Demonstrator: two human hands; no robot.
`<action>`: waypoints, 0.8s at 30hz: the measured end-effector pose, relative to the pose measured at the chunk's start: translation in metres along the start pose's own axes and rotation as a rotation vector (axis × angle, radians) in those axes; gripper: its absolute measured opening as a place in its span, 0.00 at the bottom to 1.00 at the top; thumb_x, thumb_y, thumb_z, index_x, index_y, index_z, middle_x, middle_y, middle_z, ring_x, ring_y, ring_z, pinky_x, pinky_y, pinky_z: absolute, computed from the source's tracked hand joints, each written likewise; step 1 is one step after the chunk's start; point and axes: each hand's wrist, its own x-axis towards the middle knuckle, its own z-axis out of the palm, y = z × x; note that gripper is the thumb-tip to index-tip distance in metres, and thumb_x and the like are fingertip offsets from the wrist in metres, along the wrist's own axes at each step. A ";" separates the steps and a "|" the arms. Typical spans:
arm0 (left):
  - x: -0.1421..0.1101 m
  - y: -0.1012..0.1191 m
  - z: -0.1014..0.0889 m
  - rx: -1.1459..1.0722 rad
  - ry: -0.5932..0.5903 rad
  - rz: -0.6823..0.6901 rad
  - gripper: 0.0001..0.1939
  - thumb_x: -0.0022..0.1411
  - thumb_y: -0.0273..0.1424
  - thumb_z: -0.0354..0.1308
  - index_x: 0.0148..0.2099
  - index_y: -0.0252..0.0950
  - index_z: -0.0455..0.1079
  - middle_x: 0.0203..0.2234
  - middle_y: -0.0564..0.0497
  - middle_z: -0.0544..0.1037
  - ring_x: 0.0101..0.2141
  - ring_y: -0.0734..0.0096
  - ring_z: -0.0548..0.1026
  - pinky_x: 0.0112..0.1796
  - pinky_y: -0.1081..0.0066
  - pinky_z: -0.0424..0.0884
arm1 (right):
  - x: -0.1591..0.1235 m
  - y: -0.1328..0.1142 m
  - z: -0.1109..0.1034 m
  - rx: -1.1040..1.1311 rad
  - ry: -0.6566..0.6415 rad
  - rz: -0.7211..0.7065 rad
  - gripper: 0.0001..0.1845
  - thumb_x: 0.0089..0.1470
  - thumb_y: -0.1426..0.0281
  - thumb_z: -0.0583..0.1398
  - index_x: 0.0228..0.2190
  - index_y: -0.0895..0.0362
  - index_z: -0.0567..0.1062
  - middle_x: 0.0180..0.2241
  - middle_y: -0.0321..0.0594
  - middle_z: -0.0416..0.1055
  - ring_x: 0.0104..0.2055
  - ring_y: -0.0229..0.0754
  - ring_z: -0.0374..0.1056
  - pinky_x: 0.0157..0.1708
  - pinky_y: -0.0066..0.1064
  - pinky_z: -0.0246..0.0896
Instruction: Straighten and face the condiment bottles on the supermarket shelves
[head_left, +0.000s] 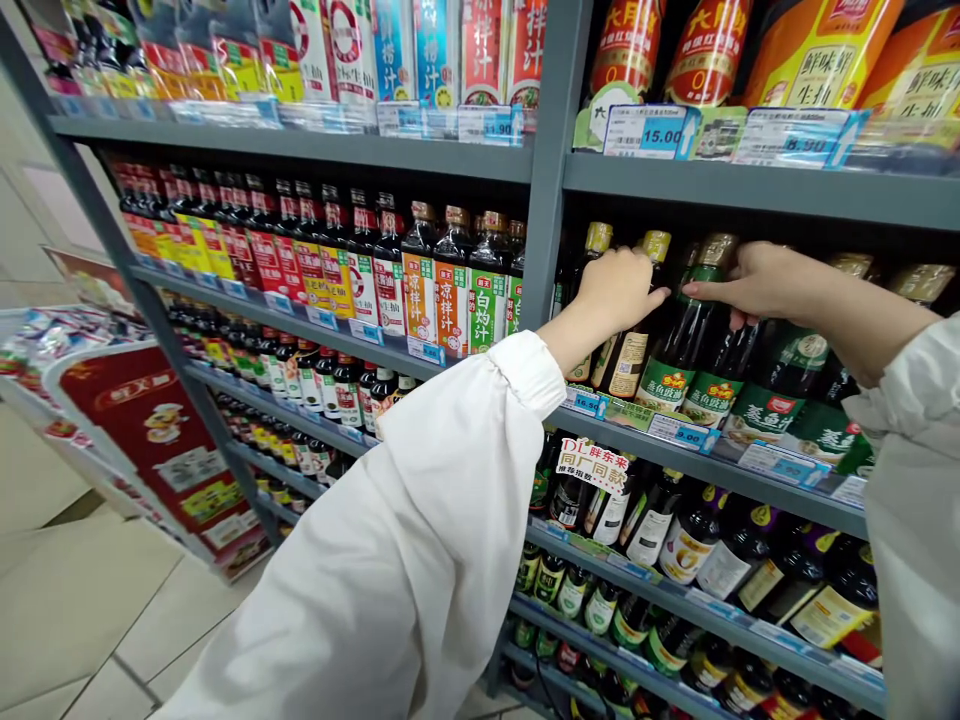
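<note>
My left hand [616, 288] is closed over the neck of a dark sauce bottle with a beige label [624, 362], hiding its top. Bottles with yellow caps [657, 244] stand right behind and beside it. To the right, my right hand [761, 278] is bent around the neck of a gold-capped fish soy sauce bottle [670, 365] with a green label. Its thumb lies across the front of the glass, while other fingers hang down on the right side. A matching green-labelled bottle [714, 388] stands below that hand. Both bottles rest on the shelf.
The grey shelf edge [652, 425] carries blue price tags below the bottles. An upright post [551, 200] stands left of my hands, and another shelf [750, 178] runs overhead. Larger green-labelled bottles [765, 400] crowd the right. A red display bin [150, 430] stands at lower left.
</note>
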 end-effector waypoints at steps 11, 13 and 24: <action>0.015 0.006 0.005 -0.057 0.018 -0.110 0.27 0.63 0.47 0.58 0.54 0.30 0.72 0.47 0.36 0.78 0.52 0.46 0.76 0.53 0.57 0.71 | 0.000 -0.012 -0.003 -0.091 -0.045 0.014 0.22 0.63 0.54 0.64 0.25 0.57 0.72 0.19 0.41 0.67 0.23 0.43 0.65 0.29 0.35 0.62; 0.014 0.003 0.005 -0.064 -0.018 -0.073 0.26 0.62 0.46 0.59 0.53 0.30 0.73 0.46 0.36 0.79 0.51 0.45 0.76 0.52 0.56 0.72 | 0.002 -0.009 0.000 -0.051 -0.028 0.011 0.20 0.63 0.55 0.64 0.28 0.57 0.71 0.19 0.39 0.66 0.24 0.44 0.65 0.29 0.36 0.63; -0.001 0.003 -0.002 -0.027 0.033 -0.123 0.30 0.63 0.52 0.57 0.52 0.29 0.73 0.48 0.35 0.77 0.54 0.45 0.73 0.54 0.58 0.69 | -0.001 -0.016 0.004 -0.058 0.007 -0.002 0.18 0.64 0.60 0.64 0.29 0.60 0.71 0.18 0.43 0.66 0.24 0.45 0.66 0.32 0.37 0.63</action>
